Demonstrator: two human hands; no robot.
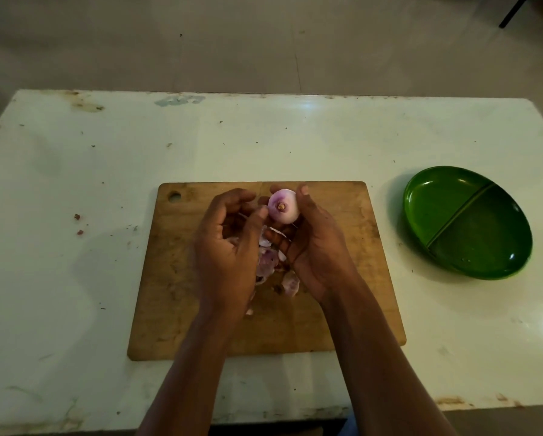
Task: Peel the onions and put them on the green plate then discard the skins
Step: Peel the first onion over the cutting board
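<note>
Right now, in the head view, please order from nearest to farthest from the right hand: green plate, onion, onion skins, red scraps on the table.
1. onion: held in the right hand.
2. onion skins: on the board, just left of the hand.
3. green plate: on the table, right side.
4. red scraps: table's far left.
</note>
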